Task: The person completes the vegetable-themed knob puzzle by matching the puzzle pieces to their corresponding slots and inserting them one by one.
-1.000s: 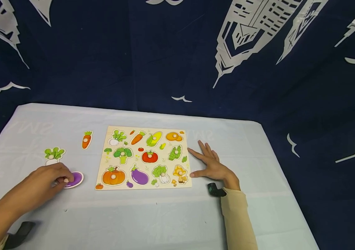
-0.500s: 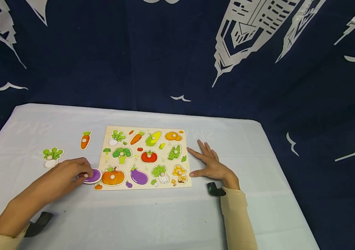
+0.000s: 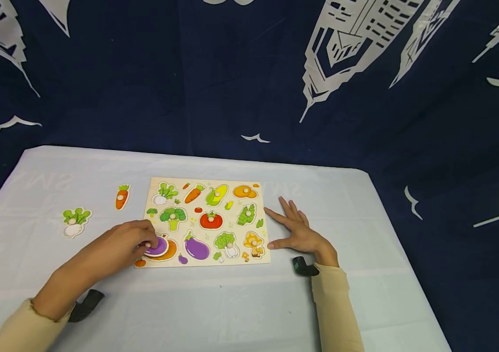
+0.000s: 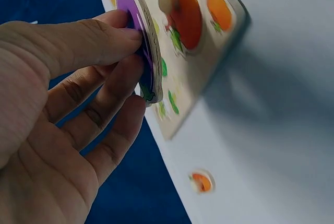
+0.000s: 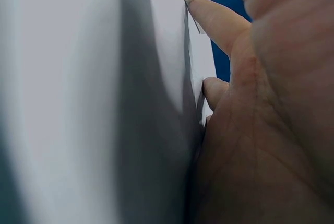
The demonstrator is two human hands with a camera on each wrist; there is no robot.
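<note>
My left hand (image 3: pixel 123 244) pinches a purple eggplant puzzle piece (image 4: pixel 136 28) between thumb and fingers, and holds it over the pumpkin (image 3: pixel 171 250) at the lower left of a wooden vegetable puzzle board (image 3: pixel 231 195). In the left wrist view the piece stands tilted above the board; its knob is hidden by the fingers. A knobless printed eggplant (image 3: pixel 197 249) shows in the board's bottom row. With fingers spread, my right hand (image 3: pixel 297 230) rests on the table, thumb and index fingertip touching the board's right edge.
Left of the board, a carrot piece (image 3: pixel 121 197) and a white turnip piece with green leaves (image 3: pixel 75 224) lie on the white-covered table (image 3: pixel 249 308). A dark blue cloth (image 3: pixel 231 88) with white building shapes hangs behind the table.
My left hand has carried the eggplant piece rightward from the table beside the turnip to above the board's pumpkin. The right hand and board have stayed put.
</note>
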